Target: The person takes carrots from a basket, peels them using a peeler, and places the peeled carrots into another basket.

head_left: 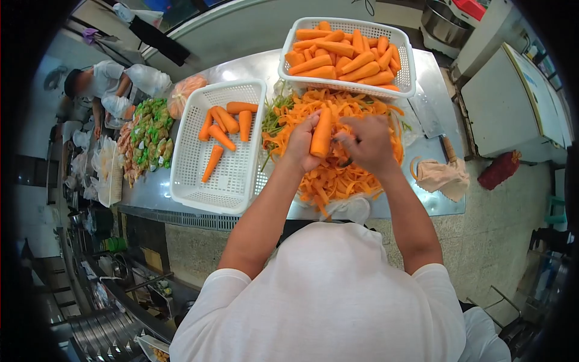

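An orange carrot (321,134) is held upright in my left hand (303,142), its fingers wrapped round it. Just to the right of it, my right hand (369,142) has curled fingers round something dark and small that I cannot make out. Both hands are above a large heap of carrot peelings (338,181). Behind the heap, a white basket (288,63) is full of carrots (359,63). To the left, a second white basket (181,169) holds several carrots (223,137), with much of its bottom bare.
A cleaver (428,117) and a beige cloth (443,178) lie on the metal table (434,208) at the right. Green and orange bundles (151,133) are piled on the left. Beyond them is another person (105,84). A white freezer (512,102) stands at the right.
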`<state>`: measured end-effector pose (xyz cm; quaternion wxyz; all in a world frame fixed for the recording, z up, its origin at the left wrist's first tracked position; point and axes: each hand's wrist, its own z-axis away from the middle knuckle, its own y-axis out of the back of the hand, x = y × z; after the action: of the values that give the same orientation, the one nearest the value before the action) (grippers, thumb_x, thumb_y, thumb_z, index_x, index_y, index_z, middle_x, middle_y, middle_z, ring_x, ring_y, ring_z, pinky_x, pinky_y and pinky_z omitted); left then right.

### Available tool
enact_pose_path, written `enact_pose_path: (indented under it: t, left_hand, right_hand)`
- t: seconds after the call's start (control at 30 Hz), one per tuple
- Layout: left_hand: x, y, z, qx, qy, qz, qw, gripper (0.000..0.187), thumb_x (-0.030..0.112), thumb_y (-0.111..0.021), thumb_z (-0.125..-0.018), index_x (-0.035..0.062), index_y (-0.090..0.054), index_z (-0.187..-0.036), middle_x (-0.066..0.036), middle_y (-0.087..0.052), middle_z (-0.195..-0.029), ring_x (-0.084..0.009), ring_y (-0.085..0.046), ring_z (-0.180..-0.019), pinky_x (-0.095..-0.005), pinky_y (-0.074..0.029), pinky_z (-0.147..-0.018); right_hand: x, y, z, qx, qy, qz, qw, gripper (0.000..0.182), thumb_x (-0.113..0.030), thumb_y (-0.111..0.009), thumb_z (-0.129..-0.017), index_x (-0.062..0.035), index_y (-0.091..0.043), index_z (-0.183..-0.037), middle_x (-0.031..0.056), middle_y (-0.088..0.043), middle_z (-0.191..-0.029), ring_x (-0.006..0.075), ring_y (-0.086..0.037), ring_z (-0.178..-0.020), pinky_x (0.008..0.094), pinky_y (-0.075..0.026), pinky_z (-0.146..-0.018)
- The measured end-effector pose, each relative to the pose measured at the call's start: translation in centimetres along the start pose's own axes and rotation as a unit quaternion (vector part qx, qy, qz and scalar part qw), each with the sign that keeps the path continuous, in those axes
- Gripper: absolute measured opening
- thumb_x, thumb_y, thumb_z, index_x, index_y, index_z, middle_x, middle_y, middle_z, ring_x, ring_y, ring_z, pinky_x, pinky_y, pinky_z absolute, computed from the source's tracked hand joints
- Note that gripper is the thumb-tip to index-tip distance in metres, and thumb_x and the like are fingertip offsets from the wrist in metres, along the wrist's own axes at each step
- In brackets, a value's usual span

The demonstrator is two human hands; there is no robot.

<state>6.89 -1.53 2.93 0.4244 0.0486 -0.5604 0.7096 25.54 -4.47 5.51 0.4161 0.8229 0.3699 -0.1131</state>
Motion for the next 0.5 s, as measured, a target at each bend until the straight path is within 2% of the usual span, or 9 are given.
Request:
enact_pose_path:
  t: [0.1,0.13,0.17,0.2,0.27,0.33,0.4,0.47,0.5]
  left_hand:
    - [-0.1,-1.8,1.2,0.087,0.001,-0.043,0.995,0.035,0.027,-0.041,-0.108,0.0143,-0.050,-0.139,-0.005,-0.062,-0.107,-0.0200,-0.066,-0.082,-0.0318,-0.060,-0.066]
    - [0.0,-0.7,1.3,0.091,0.001,-0.042,0.995,0.035,0.027,-0.041,-0.108,0.0143,-0.050,-0.139,-0.005,-0.062,-0.107,-0.0200,-0.066,-0.082,-0.0318,-0.060,-0.066]
    - [0.4,1.0,1.2,0.020,0.010,-0.063,0.998,0.034,0.027,-0.042,-0.108,0.0146,-0.051,-0.138,-0.005,-0.062,-0.106,-0.0195,-0.067,-0.083,-0.0319,-0.060,-0.066]
    - [0.8,2.0,1.3,-0.053,0.018,-0.084,0.995,0.033,0.026,-0.043,-0.107,0.0149,-0.052,-0.137,-0.005,-0.062,-0.105,-0.0190,-0.067,-0.085,-0.0320,-0.060,-0.066]
    - [1.5,2.4,1.9,-0.049,0.030,-0.064,0.996,0.032,0.029,-0.044,-0.107,0.0153,-0.052,-0.134,-0.007,-0.064,-0.106,-0.0203,-0.067,-0.077,-0.0330,-0.058,-0.059]
    - [2.2,2.4,2.3,-0.042,0.040,-0.043,0.997,0.030,0.032,-0.045,-0.107,0.0158,-0.052,-0.131,-0.008,-0.067,-0.107,-0.0217,-0.067,-0.068,-0.0340,-0.057,-0.052]
    - [2.2,1.9,2.2,0.040,0.001,-0.053,0.998,0.030,0.033,-0.047,-0.106,0.0145,-0.054,-0.128,-0.008,-0.067,-0.102,-0.0218,-0.068,-0.070,-0.0339,-0.057,-0.052]
    - [2.5,0.1,2.1,0.079,0.006,0.009,0.997,0.031,0.031,-0.048,-0.105,0.0142,-0.054,-0.130,-0.007,-0.066,-0.102,-0.0209,-0.067,-0.067,-0.0342,-0.057,-0.049]
    - [2.8,-0.4,1.8,0.113,0.016,0.064,0.991,0.031,0.029,-0.048,-0.105,0.0140,-0.053,-0.132,-0.006,-0.065,-0.102,-0.0200,-0.067,-0.064,-0.0346,-0.057,-0.047]
  right_hand:
    - [-1.0,-1.5,-1.0,-0.044,0.098,-0.034,0.994,0.027,-0.038,-0.071,-0.091,-0.0127,-0.075,-0.098,0.0048,-0.062,-0.064,0.0250,-0.061,-0.064,0.0392,-0.041,-0.075]
    - [0.4,-2.7,-1.9,-0.043,0.115,-0.015,0.992,0.028,-0.039,-0.071,-0.090,-0.0123,-0.075,-0.098,0.0046,-0.063,-0.065,0.0255,-0.061,-0.064,0.0392,-0.041,-0.076]
    - [1.7,-3.7,-2.8,-0.041,0.133,0.004,0.990,0.029,-0.039,-0.071,-0.089,-0.0119,-0.075,-0.098,0.0044,-0.063,-0.066,0.0260,-0.061,-0.065,0.0392,-0.041,-0.076]
    - [3.0,-4.4,-3.8,-0.043,0.136,0.002,0.990,0.029,-0.039,-0.071,-0.089,-0.0119,-0.075,-0.098,0.0044,-0.063,-0.066,0.0260,-0.061,-0.065,0.0392,-0.041,-0.076]
    - [5.2,-5.1,-5.6,-0.014,0.052,0.047,0.997,0.030,-0.040,-0.071,-0.088,-0.0119,-0.075,-0.098,0.0045,-0.063,-0.066,0.0268,-0.061,-0.066,0.0396,-0.042,-0.076]
    - [4.9,-4.8,-6.0,0.000,0.039,0.046,0.998,0.029,-0.040,-0.071,-0.088,-0.0126,-0.075,-0.097,0.0046,-0.062,-0.065,0.0267,-0.061,-0.065,0.0402,-0.042,-0.076]
    - [3.3,-4.7,-5.5,0.004,0.025,0.044,0.999,0.029,-0.040,-0.072,-0.087,-0.0133,-0.076,-0.097,0.0046,-0.061,-0.064,0.0265,-0.061,-0.065,0.0408,-0.042,-0.077]
    - [-0.9,-4.4,-4.4,0.008,0.140,-0.013,0.990,0.027,-0.040,-0.071,-0.088,-0.0147,-0.076,-0.097,0.0039,-0.060,-0.062,0.0261,-0.061,-0.065,0.0420,-0.042,-0.077]
    - [-2.7,-4.0,-4.0,-0.055,0.154,-0.041,0.986,0.027,-0.041,-0.072,-0.088,-0.0154,-0.077,-0.097,0.0034,-0.060,-0.062,0.0257,-0.060,-0.065,0.0418,-0.042,-0.077]
